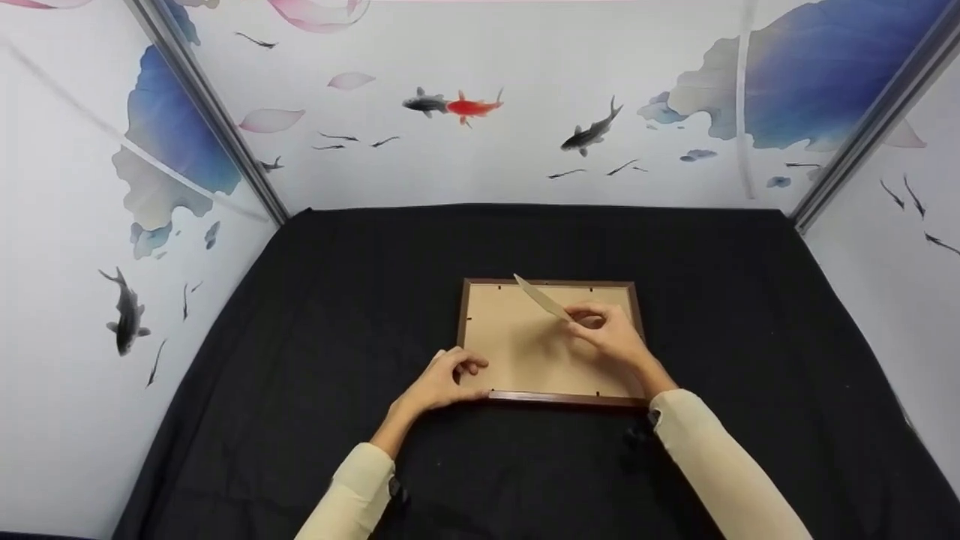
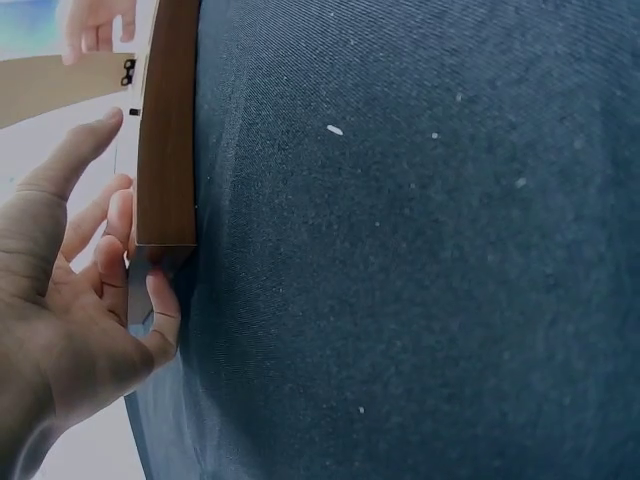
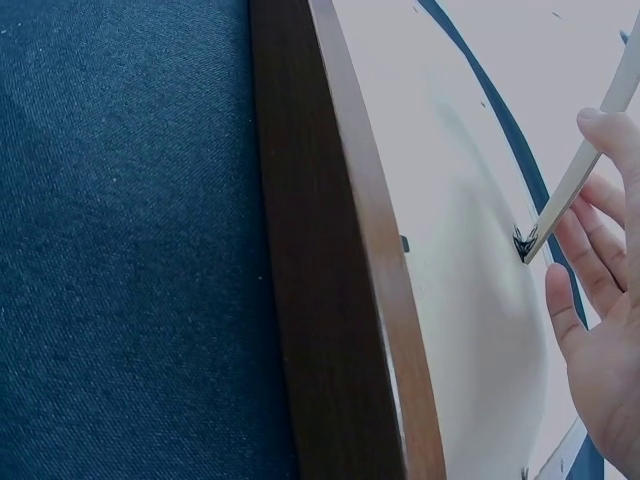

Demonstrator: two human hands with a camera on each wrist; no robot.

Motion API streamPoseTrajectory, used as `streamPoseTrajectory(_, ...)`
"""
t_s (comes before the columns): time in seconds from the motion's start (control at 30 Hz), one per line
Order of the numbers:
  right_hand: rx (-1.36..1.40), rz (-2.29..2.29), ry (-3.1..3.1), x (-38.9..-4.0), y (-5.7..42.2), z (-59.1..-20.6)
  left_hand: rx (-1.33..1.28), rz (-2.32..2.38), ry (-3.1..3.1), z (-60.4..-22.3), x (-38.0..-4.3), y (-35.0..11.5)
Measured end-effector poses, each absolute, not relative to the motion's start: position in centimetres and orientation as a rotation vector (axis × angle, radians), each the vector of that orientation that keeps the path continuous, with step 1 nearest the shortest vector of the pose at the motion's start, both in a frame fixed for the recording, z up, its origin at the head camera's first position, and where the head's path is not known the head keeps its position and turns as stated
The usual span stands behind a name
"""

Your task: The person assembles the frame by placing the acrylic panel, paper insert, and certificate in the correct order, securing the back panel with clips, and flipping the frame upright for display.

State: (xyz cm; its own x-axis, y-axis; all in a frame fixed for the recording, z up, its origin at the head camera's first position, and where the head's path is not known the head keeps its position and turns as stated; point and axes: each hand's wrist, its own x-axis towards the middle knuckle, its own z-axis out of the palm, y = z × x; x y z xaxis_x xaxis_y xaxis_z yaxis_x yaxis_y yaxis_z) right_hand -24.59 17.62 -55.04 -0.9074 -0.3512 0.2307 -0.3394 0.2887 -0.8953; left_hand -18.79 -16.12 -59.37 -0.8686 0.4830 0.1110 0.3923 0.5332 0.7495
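Note:
A picture frame with a brown wooden rim lies face down on black cloth, its tan backing board upward. My right hand is over the board's right half, pinching a thin, flat stand leg tilted above it. The right wrist view shows the leg between thumb and fingers, with a small dark hinge at its lower end; whether that joins the board I cannot tell. My left hand holds the frame's near left corner, fingers bent around it in the left wrist view.
Small dark tabs sit along the inside of the rim. Black cloth covers the table around the frame. White panels printed with fish and leaves stand at the back and sides, joined by grey metal posts.

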Motion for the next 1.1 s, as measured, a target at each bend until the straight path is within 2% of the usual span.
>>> streamPoseTrajectory(0.33,-0.674,-1.746,2.489,-24.8,18.1,-55.0,0.777,1.329,2.645,-60.0,-19.7,-15.6)
streamPoseTrajectory(0.63,-0.701,-1.747,2.466,-25.0,18.1,-54.9,0.608,1.257,2.682,-60.0,-20.1,-15.2)
streamPoseTrajectory(0.87,-0.686,-1.73,2.505,-27.0,19.0,-58.6,0.564,1.205,2.707,-59.9,-20.2,-15.1)
streamPoseTrajectory(1.1,-0.703,-1.677,2.545,-27.0,19.0,-58.3,0.466,1.156,2.717,-59.5,-20.1,-15.0)
